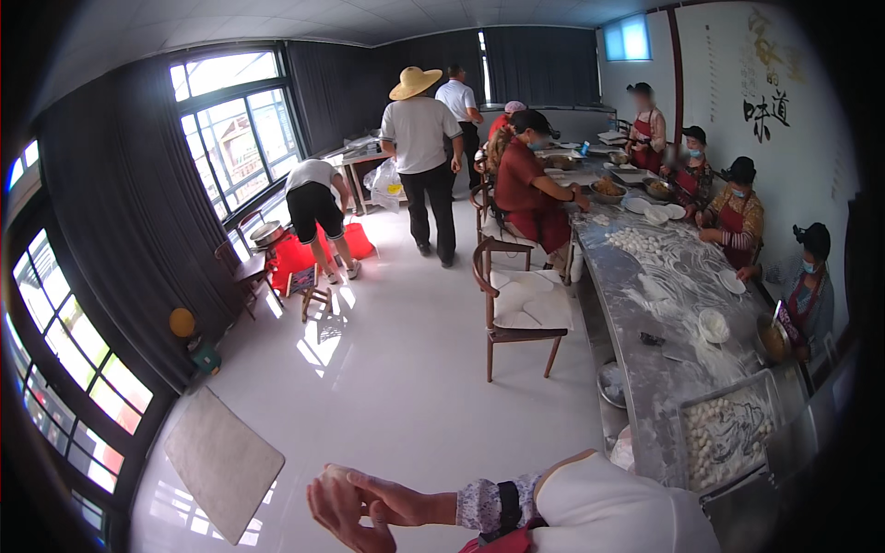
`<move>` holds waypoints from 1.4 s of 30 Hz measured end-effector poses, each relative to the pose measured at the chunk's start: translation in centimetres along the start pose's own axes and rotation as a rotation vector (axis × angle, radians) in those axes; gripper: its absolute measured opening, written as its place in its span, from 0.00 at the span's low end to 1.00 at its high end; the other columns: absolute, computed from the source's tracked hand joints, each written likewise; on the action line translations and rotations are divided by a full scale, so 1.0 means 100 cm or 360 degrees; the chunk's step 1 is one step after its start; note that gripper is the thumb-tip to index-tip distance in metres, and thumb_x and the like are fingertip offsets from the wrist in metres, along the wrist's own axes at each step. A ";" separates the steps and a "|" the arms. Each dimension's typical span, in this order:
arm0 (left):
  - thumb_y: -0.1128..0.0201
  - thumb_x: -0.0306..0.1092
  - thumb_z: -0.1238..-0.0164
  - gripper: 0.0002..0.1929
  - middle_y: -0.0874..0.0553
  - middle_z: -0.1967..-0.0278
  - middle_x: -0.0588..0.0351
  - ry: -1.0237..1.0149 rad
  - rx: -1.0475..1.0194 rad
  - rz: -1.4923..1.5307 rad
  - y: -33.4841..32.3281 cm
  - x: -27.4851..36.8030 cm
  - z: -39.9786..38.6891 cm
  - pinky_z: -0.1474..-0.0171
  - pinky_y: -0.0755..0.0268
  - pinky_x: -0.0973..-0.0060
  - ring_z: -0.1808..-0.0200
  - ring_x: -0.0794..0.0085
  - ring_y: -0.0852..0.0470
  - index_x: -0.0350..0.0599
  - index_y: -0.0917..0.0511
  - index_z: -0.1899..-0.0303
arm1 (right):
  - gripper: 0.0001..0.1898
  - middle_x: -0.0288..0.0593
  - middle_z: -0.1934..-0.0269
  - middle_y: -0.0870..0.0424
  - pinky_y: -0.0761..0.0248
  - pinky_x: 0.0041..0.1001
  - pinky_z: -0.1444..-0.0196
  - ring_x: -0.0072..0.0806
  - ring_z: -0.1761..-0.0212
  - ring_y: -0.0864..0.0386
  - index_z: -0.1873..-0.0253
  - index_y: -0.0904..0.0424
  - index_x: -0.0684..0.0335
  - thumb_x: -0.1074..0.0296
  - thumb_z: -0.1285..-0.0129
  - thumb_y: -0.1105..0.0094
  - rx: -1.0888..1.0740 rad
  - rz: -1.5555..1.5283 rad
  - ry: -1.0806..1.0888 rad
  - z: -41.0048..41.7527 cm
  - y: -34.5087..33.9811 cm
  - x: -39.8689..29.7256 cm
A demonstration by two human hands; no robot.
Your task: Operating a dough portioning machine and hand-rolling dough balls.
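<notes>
My left hand (339,508) and my right hand (394,501) meet low in the picture, palms together with fingers bent. Whitish flour or dough shows near the fingertips, but whether a piece lies between the palms is hidden. My right forearm wears a floral sleeve cover (477,503) with a black band (509,504). Both hands are over the floor, apart from the steel worktable (622,325) on the right. On its near end a metal tray (684,442) holds many small floured dough balls (712,453).
A wooden armchair (529,297) with a white cushion stands beside the table. Several aproned people sit along it, with filling bowls (608,190), plates (731,280) and a bowl of flour (713,325). A grey mat (225,463) lies by the glass door. Other people stand farther back near red bags (356,240).
</notes>
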State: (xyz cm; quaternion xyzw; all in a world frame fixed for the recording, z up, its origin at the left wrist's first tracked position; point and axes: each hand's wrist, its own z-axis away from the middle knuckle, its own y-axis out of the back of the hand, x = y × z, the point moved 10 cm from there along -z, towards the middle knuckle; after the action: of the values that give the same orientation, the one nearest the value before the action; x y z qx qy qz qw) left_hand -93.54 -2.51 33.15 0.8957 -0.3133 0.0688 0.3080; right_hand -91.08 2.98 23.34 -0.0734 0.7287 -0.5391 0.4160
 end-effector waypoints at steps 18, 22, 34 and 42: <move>0.54 0.52 0.32 0.23 0.26 0.50 0.43 0.0413 -0.0007 0.0486 -0.080 0.009 0.003 0.45 0.40 0.56 0.48 0.55 0.29 0.43 0.29 0.48 | 0.38 0.46 0.37 0.44 0.52 0.27 0.32 0.34 0.33 0.47 0.32 0.53 0.65 0.40 0.36 0.58 0.0398 0.0407 0.0435 0.061 0.025 -0.065; 0.55 0.53 0.32 0.25 0.26 0.51 0.43 0.0295 -0.0050 0.0430 -0.080 0.016 0.009 0.45 0.39 0.58 0.48 0.54 0.29 0.41 0.29 0.48 | 0.28 0.41 0.47 0.34 0.44 0.23 0.39 0.27 0.41 0.38 0.40 0.39 0.64 0.46 0.35 0.53 0.0600 0.0592 0.0570 0.072 0.040 -0.055; 0.61 0.47 0.28 0.24 0.28 0.47 0.43 0.0919 -0.0650 0.1457 -0.111 -0.003 0.075 0.41 0.40 0.65 0.44 0.57 0.31 0.34 0.32 0.46 | 0.18 0.33 0.63 0.30 0.36 0.22 0.58 0.19 0.61 0.33 0.55 0.32 0.59 0.49 0.33 0.57 0.0952 0.1035 0.0714 0.102 0.049 -0.037; 0.52 0.49 0.32 0.27 0.30 0.45 0.51 0.0722 -0.1020 0.1366 -0.127 0.040 0.073 0.45 0.38 0.66 0.47 0.64 0.30 0.37 0.37 0.41 | 0.15 0.34 0.60 0.27 0.28 0.24 0.62 0.21 0.59 0.26 0.51 0.33 0.52 0.51 0.37 0.49 0.1294 -0.0187 0.0752 0.198 0.202 -0.027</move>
State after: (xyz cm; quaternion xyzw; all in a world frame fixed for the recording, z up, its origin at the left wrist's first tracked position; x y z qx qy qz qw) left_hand -83.18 -1.19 22.09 0.5134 -0.5797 0.2795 0.5676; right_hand -68.86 -1.68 6.24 0.1789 0.5279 -0.8052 0.2026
